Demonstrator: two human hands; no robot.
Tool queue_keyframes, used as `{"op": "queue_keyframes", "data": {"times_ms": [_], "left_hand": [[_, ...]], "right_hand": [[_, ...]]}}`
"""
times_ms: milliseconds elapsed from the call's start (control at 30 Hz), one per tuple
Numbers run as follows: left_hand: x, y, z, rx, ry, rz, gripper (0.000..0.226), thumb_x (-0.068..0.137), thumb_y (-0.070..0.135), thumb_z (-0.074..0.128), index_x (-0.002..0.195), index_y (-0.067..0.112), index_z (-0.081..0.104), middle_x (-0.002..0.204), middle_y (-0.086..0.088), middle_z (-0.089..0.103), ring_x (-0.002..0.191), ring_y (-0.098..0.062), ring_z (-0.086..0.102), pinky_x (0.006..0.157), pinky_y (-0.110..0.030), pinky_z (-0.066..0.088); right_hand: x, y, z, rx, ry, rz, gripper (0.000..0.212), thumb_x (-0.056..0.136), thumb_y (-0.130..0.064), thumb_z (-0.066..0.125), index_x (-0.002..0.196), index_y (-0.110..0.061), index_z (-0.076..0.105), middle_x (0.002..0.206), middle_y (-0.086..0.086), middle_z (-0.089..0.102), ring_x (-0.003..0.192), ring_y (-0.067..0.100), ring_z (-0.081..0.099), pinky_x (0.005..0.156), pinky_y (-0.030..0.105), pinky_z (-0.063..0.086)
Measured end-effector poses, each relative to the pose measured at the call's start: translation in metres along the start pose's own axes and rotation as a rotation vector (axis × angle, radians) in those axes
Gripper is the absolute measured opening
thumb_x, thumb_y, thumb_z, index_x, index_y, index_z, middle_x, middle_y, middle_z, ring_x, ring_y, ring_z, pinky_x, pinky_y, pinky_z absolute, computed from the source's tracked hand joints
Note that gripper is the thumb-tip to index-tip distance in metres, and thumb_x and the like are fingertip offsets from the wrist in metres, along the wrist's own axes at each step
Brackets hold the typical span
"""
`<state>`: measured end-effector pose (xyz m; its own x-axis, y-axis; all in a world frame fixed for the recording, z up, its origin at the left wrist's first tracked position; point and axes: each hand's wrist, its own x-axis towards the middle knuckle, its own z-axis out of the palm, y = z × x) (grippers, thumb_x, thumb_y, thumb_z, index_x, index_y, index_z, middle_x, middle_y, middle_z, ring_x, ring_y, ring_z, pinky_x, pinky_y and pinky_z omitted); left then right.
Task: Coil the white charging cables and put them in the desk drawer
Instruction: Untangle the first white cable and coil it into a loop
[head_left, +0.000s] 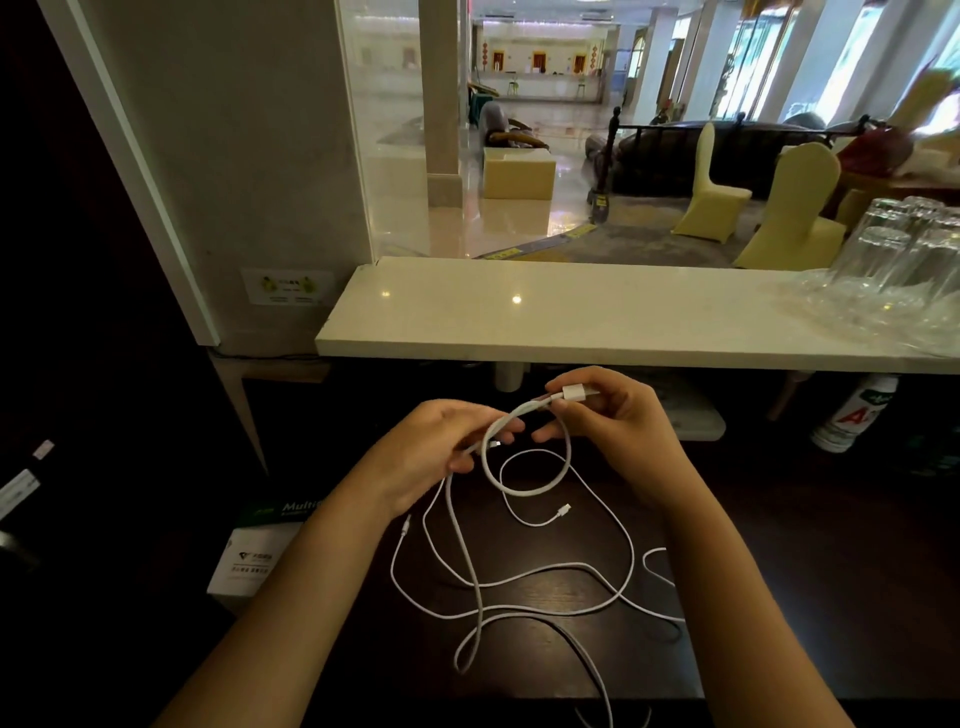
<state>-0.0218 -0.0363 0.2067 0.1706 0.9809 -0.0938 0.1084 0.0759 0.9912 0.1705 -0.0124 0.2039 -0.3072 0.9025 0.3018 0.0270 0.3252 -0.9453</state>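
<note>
Above the dark bench (753, 597), the right hand (618, 415) pinches the plug (574, 391) of a thick cable (524, 488); the left hand (441, 441) grips the same cable a little further along, one loop hanging between them. Coiling looks barely begun: most of its length and a thin cable (602, 566) sprawl loose on the bench. No drawer shows, so stowing remains.

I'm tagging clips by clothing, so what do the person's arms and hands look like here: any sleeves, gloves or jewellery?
Both forearms are bare up to the frame's bottom edge, with no sleeves in view. The left hand and right hand wear no gloves, and no rings, watch or bracelet show on the fingers or wrists that are visible.
</note>
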Motion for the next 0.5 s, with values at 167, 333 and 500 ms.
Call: {"op": "queue_keyframes", "data": {"times_ms": [167, 333, 500], "left_hand": [[0.000, -0.008, -0.002, -0.202, -0.139, -0.010, 0.024, 0.092, 0.013, 0.046, 0.087, 0.013, 0.069, 0.077, 0.000, 0.070, 0.082, -0.012, 0.067, 0.080, -0.027, 0.050], [-0.003, -0.009, -0.001, -0.352, -0.133, 0.006, 0.022, 0.092, 0.014, 0.045, 0.088, 0.008, 0.066, 0.059, 0.003, 0.061, 0.058, -0.008, 0.062, 0.060, -0.021, 0.054], [0.004, -0.014, -0.004, -0.597, -0.073, 0.058, 0.023, 0.082, 0.017, 0.052, 0.076, 0.012, 0.073, 0.058, 0.003, 0.064, 0.059, -0.009, 0.065, 0.064, -0.024, 0.057]], "right_hand": [[0.006, 0.001, 0.005, 0.028, 0.063, -0.015, 0.015, 0.088, -0.001, 0.055, 0.102, 0.002, 0.056, 0.089, 0.022, 0.067, 0.071, 0.027, 0.071, 0.074, 0.031, 0.059], [0.007, 0.000, 0.009, 0.026, 0.091, -0.023, 0.014, 0.088, -0.003, 0.055, 0.101, 0.000, 0.054, 0.088, 0.018, 0.068, 0.068, 0.028, 0.071, 0.068, 0.028, 0.058], [0.006, 0.009, 0.019, 0.244, 0.144, 0.135, 0.036, 0.094, -0.027, 0.045, 0.129, -0.023, 0.041, 0.110, 0.010, 0.067, 0.100, 0.018, 0.066, 0.091, 0.030, 0.052]]}}
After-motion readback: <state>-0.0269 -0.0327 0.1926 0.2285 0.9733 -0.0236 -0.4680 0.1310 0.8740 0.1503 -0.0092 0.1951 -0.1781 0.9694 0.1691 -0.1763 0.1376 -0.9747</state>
